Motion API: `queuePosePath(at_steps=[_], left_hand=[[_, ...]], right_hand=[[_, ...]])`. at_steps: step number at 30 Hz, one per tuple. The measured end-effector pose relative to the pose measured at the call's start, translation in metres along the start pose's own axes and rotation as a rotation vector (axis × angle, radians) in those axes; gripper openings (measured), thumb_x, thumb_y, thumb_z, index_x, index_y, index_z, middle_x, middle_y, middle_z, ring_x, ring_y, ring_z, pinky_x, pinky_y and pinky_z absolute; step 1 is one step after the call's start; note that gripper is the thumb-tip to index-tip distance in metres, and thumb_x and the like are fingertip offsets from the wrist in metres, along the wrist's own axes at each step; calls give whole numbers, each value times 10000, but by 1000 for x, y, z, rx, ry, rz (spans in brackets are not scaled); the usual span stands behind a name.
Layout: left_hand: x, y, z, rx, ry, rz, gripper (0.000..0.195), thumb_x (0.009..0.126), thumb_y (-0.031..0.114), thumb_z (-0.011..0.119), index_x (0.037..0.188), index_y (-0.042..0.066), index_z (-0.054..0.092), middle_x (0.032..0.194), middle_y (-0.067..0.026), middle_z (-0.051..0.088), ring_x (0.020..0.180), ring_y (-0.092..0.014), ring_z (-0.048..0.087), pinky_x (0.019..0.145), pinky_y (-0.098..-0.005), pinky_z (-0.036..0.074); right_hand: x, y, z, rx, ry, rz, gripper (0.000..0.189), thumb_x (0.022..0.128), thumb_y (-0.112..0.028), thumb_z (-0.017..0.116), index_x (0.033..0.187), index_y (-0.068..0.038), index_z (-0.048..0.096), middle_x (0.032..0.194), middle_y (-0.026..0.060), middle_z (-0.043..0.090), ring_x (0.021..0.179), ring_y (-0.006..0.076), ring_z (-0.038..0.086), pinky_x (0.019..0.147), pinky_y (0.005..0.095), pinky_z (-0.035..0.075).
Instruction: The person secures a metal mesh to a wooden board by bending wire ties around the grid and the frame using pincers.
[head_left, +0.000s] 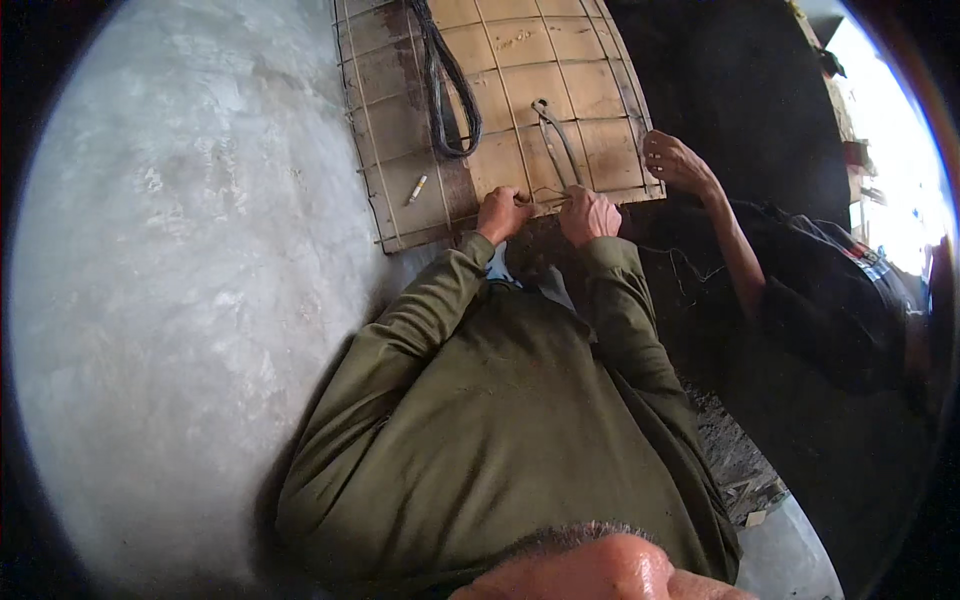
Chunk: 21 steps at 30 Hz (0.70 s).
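Observation:
A grid of thin metal rods (493, 71) lies over a wooden board (480, 45). At the board's near edge my left hand (502, 215) has its fingers pinched by a thin tie wire (550, 193). Just to its right, my right hand (590, 215) is closed around the handle ends of metal pincers (559, 142), whose head points away over the board. A looped bundle of dark wire (454, 90) rests on the grid, left of the pincers. A cigarette (418, 189) lies on the board's left part.
A pale, bare wall (187, 262) rises at the left. Another person's hand (679, 161) touches the board's right edge, with that person in dark clothing beyond. Loose thin wire (694, 274) hangs below the right corner. Rubble (731, 450) lies at the lower right.

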<state>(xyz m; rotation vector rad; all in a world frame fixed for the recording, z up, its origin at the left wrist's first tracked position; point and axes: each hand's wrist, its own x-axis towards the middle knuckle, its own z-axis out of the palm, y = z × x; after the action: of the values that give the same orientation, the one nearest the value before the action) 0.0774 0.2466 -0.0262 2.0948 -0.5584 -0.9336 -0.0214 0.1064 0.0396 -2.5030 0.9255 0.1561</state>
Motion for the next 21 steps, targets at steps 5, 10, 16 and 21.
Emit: queuePosePath(at_steps=[5, 10, 16, 21], left_hand=[[11, -11, 6, 15, 47, 12, 413, 685, 312, 760, 926, 8, 619, 845, -175, 665, 849, -306, 648, 747, -385, 500], [9, -13, 2, 8, 41, 28, 376, 681, 298, 757, 905, 26, 627, 834, -167, 668, 840, -303, 653, 730, -382, 506], [3, -1, 1, 75, 113, 139, 332, 687, 275, 754, 894, 37, 653, 818, -178, 660, 811, -315, 652, 707, -395, 509], [5, -2, -2, 121, 10, 140, 269, 700, 292, 711, 807, 45, 701, 777, -209, 646, 773, -352, 646, 694, -415, 507]], right_hand=[[16, 11, 21, -8, -1, 19, 214, 790, -253, 533, 879, -139, 691, 806, 195, 649, 770, 396, 630, 656, 472, 504], [14, -9, 9, -60, -95, 66, 196, 774, -258, 557, 847, -155, 707, 834, 168, 667, 794, 374, 645, 680, 466, 508], [41, 44, 74, -95, -125, 137, 179, 752, -246, 574, 836, -168, 711, 883, 151, 672, 824, 361, 648, 699, 445, 514], [47, 54, 94, -229, -26, -66, 176, 817, -260, 522, 889, -163, 649, 831, 118, 649, 754, 323, 642, 603, 433, 491]])
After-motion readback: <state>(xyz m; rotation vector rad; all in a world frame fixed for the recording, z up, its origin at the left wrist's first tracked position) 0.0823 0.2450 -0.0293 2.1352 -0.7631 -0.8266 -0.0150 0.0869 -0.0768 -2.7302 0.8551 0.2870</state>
